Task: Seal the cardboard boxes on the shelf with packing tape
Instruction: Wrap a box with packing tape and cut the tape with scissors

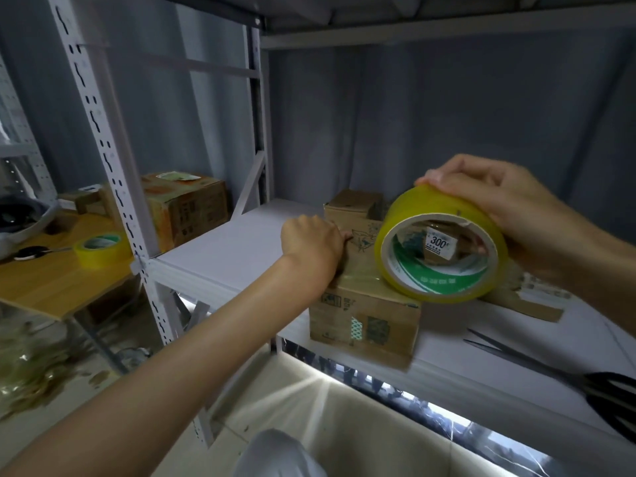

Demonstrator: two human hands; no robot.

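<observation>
Head view: tape roll (444, 251) label reads "300", rest blurred.

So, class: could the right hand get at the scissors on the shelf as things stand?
Probably yes, but not at once: the scissors lie unobstructed on the shelf below the right hand, which is holding the tape roll.

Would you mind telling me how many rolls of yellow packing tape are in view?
2. One tape roll is in the right hand over the cardboard box on the shelf; the spare roll lies on the wooden table at left.
</observation>
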